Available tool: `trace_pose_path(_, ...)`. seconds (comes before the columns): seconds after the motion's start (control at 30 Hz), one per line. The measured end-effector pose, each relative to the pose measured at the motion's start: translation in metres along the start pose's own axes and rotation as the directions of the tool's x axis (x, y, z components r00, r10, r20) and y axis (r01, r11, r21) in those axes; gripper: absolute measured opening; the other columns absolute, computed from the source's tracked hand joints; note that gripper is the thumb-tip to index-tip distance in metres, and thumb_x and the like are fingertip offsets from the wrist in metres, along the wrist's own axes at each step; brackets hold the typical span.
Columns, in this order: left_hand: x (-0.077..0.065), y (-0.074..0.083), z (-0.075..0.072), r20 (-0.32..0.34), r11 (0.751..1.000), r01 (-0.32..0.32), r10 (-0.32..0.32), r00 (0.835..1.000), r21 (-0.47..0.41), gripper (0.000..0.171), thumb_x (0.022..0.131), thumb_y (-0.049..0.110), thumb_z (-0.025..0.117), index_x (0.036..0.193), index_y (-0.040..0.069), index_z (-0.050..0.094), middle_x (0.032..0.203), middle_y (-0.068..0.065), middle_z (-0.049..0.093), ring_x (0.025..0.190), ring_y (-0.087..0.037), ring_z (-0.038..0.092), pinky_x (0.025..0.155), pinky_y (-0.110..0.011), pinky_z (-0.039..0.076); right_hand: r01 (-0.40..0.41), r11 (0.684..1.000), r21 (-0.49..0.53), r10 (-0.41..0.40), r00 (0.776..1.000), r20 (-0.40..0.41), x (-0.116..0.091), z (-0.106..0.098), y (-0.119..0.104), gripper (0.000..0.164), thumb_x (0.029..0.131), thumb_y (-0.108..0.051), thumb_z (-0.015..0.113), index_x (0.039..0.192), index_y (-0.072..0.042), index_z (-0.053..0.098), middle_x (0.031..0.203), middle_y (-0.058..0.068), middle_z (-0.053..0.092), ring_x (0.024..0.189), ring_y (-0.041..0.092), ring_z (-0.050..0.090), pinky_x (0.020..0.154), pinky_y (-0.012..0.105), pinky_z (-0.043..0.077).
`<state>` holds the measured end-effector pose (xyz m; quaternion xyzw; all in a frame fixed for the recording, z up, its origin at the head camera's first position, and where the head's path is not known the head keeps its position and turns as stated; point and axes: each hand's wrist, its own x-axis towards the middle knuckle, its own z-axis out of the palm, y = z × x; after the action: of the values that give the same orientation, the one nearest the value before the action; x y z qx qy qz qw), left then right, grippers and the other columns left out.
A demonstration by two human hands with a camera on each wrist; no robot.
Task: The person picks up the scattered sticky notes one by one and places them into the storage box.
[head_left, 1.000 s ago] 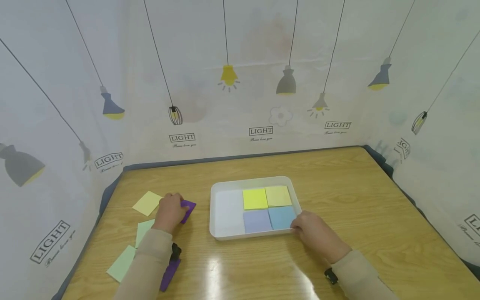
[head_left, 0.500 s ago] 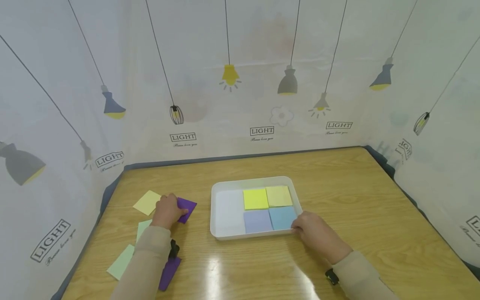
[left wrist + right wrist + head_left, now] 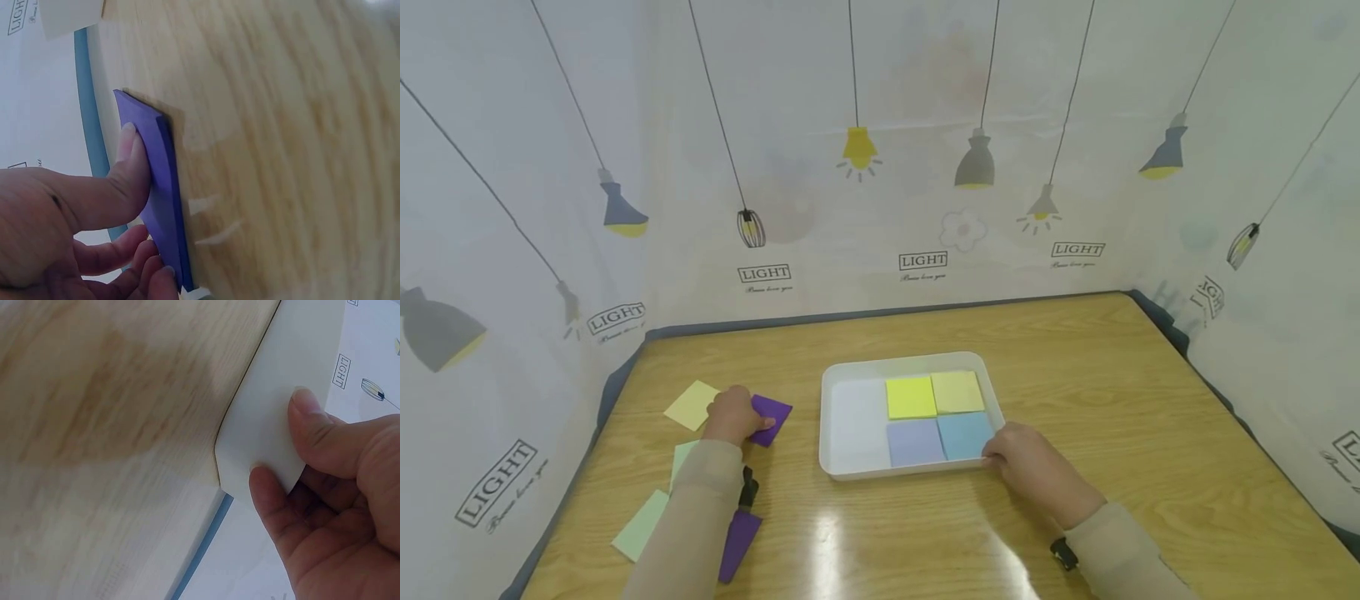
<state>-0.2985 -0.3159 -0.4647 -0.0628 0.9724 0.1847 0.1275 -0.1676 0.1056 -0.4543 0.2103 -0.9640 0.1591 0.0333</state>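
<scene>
My left hand point(image 3: 733, 414) is at a purple sticky note pad point(image 3: 772, 418) left of the tray. In the left wrist view the thumb lies on the face of the purple pad point(image 3: 159, 175) and the curled fingers meet its edge. My right hand point(image 3: 1037, 467) grips the near right corner of a white tray point(image 3: 853, 476); in the right wrist view thumb and fingers hold the tray's wall point(image 3: 269, 406). Inside the tray lie a bright yellow pad point(image 3: 911, 398), a pale yellow one point(image 3: 957, 392), a lilac one point(image 3: 916, 442) and a blue one point(image 3: 966, 436).
On the wooden table point(image 3: 1075, 358), a pale yellow pad point(image 3: 691, 406) lies beyond my left hand. Light green pads point(image 3: 642, 525) lie partly behind the left sleeve point(image 3: 696, 517), with another purple pad point(image 3: 740, 544) beside it. Printed curtains point(image 3: 880, 208) stand around the table.
My left hand has shifted a little left, and more of the purple pad's face now shows. The right hand and the tray have stayed in place.
</scene>
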Motion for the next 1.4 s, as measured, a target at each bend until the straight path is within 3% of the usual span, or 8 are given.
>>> trace_pose_path(0.2, 0.0, -0.003, -0.002, 0.017, 1.0, -0.01, 0.01, 1.0, -0.001, 0.064, 0.084, 0.03, 0.083, 0.12, -0.017, 0.057, 0.115, -0.035, 0.063, 0.103, -0.051, 0.056, 0.089, -0.058, 0.051, 0.009, 1.0, 0.002, -0.009, 1.0, -0.002, 0.0, -0.001, -0.002, 0.005, 0.086, -0.009, 0.077, 0.083, -0.005, 0.078, 0.078, -0.001, 0.071, 0.074, 0.01, 0.061, 0.069, 0.026, 0.056)
trace_pose_path(0.43, 0.004, -0.006, 0.0, 0.017, 0.999, -0.023, 0.022, 1.0, 0.049, 0.069, 0.085, 0.033, 0.081, 0.125, -0.017, 0.055, 0.118, -0.038, 0.06, 0.109, -0.054, 0.055, 0.094, -0.059, 0.049, -0.006, 1.0, 0.012, 0.006, 1.0, -0.001, -0.001, -0.001, -0.002, 0.005, 0.086, -0.009, 0.077, 0.084, -0.004, 0.078, 0.079, 0.0, 0.071, 0.075, 0.011, 0.062, 0.069, 0.027, 0.057)
trace_pose_path(0.57, 0.0, -0.005, -0.001, 0.015, 0.999, -0.006, 0.005, 1.0, 0.037, 0.072, 0.086, 0.034, 0.08, 0.129, -0.016, 0.054, 0.12, -0.041, 0.054, 0.112, -0.054, 0.051, 0.094, -0.062, 0.049, -0.007, 1.0, 0.017, 0.007, 1.0, -0.005, 0.0, 0.0, -0.002, 0.005, 0.086, -0.009, 0.077, 0.084, -0.005, 0.078, 0.079, 0.0, 0.071, 0.075, 0.011, 0.062, 0.069, 0.026, 0.057)
trace_pose_path(0.73, -0.005, 0.0, -0.003, 0.011, 1.0, 0.003, -0.003, 1.0, 0.026, 0.071, 0.086, 0.035, 0.08, 0.13, -0.014, 0.054, 0.122, -0.04, 0.056, 0.111, -0.054, 0.053, 0.092, -0.066, 0.048, 0.001, 1.0, 0.013, 0.0, 1.0, -0.02, 0.0, -0.001, -0.002, 0.004, 0.084, -0.009, 0.078, 0.083, -0.005, 0.078, 0.078, -0.001, 0.07, 0.073, 0.009, 0.06, 0.068, 0.025, 0.056)
trace_pose_path(0.87, -0.005, -0.001, -0.002, 0.002, 1.0, -0.004, 0.004, 1.0, 0.025, 0.071, 0.087, 0.035, 0.079, 0.13, -0.015, 0.051, 0.123, -0.038, 0.059, 0.11, -0.053, 0.056, 0.094, -0.067, 0.046, 0.013, 1.0, 0.008, -0.013, 1.0, -0.027, 0.001, -0.002, -0.003, 0.003, 0.082, -0.006, 0.079, 0.085, -0.006, 0.078, 0.078, 0.0, 0.07, 0.073, 0.01, 0.061, 0.068, 0.025, 0.056)
trace_pose_path(1.17, -0.008, 0.002, -0.001, -0.011, 1.0, -0.004, 0.003, 1.0, -0.017, 0.075, 0.087, 0.03, 0.08, 0.133, -0.016, 0.043, 0.128, -0.039, 0.052, 0.118, -0.055, 0.051, 0.095, -0.065, 0.048, 0.019, 1.0, 0.017, -0.018, 1.0, -0.021, 0.001, 0.0, -0.002, 0.004, 0.082, -0.004, 0.078, 0.084, -0.007, 0.078, 0.078, 0.0, 0.071, 0.073, 0.011, 0.061, 0.068, 0.026, 0.057)
trace_pose_path(1.4, -0.016, 0.009, -0.004, -0.065, 1.0, -0.028, 0.029, 0.997, 0.009, 0.062, 0.089, 0.022, 0.075, 0.128, -0.016, 0.045, 0.122, -0.037, 0.052, 0.114, -0.054, 0.053, 0.092, -0.064, 0.049, 0.008, 1.0, 0.019, -0.008, 1.0, -0.015, 0.0, 0.002, -0.001, 0.002, 0.082, -0.007, 0.079, 0.084, -0.006, 0.078, 0.077, 0.0, 0.07, 0.073, 0.01, 0.06, 0.068, 0.026, 0.056)
